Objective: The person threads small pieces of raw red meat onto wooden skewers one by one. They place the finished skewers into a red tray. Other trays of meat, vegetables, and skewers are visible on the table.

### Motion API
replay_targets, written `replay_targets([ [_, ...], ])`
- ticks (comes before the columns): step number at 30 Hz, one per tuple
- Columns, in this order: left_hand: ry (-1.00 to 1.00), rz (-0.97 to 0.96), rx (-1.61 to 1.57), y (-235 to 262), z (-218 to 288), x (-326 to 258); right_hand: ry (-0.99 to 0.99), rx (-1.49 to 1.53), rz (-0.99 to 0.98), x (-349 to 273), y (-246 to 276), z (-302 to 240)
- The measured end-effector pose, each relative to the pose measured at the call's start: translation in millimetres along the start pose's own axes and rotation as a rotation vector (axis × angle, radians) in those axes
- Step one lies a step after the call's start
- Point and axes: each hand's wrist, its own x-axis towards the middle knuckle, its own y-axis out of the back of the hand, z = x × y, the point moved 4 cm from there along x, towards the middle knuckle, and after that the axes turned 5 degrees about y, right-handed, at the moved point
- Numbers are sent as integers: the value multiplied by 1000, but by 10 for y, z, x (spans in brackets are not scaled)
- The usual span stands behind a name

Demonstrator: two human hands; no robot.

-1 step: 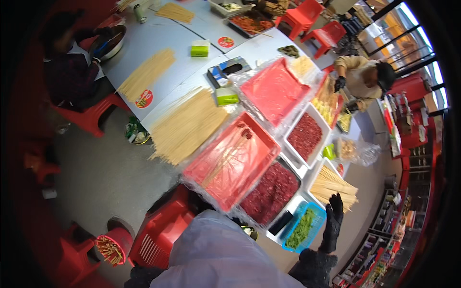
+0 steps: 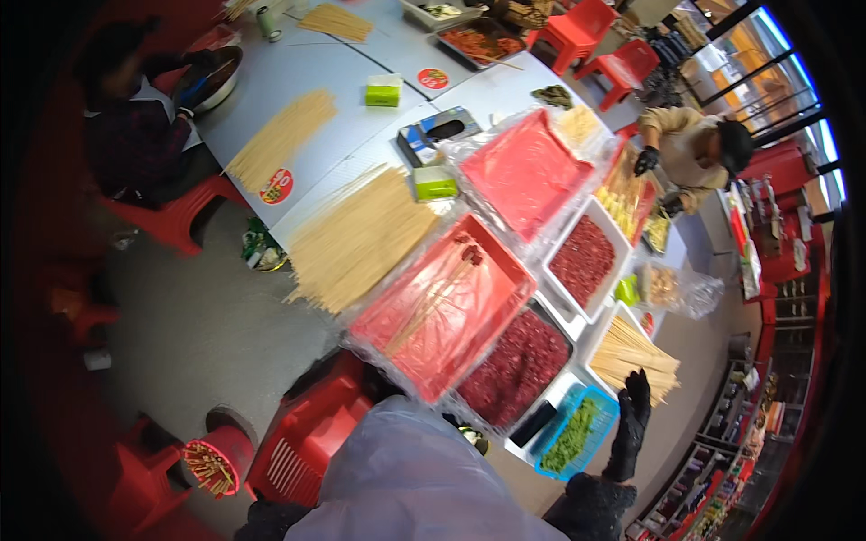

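Observation:
My right hand [image 2: 631,424], in a black glove, has its fingers stretched out beside the near ends of bamboo skewers [image 2: 631,359]. Whether the fingertips touch the skewers I cannot tell. The skewers lie in a white tray. Close to that wrist stands a blue basket [image 2: 603,431] of chopped greens [image 2: 574,439]. Dark red chopped meat [image 2: 514,370] fills a tray left of it. Farther left, a red tray [image 2: 388,311] lined with clear plastic holds a few skewers with meat at their far ends. Only a dark left sleeve [image 2: 271,520] shows at the lower edge; my left hand is out of sight.
Bare skewers [image 2: 361,239] are spread across the table [image 2: 298,54]. A second meat tray [image 2: 582,257] and a plastic-lined red tray [image 2: 523,171] lie beyond. One person sits far left, another works far right. A red stool [image 2: 307,442] and a skewer bucket [image 2: 216,462] stand lower left.
The whole view has shifted slightly, so everything appears a little farther right and down. My right hand keeps its place beside the skewers.

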Motion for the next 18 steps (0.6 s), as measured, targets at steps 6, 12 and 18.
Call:
replay_targets([
  [6,-117,-65,100,75,587,409,8,-49,54,413,-309,-11],
  [12,-344,-72,213,149,1022,1072,182,-47,19,649,-297,502],
  [18,-730,7,332,586,1670,1921,543,-166,2,237,-483,276],
])
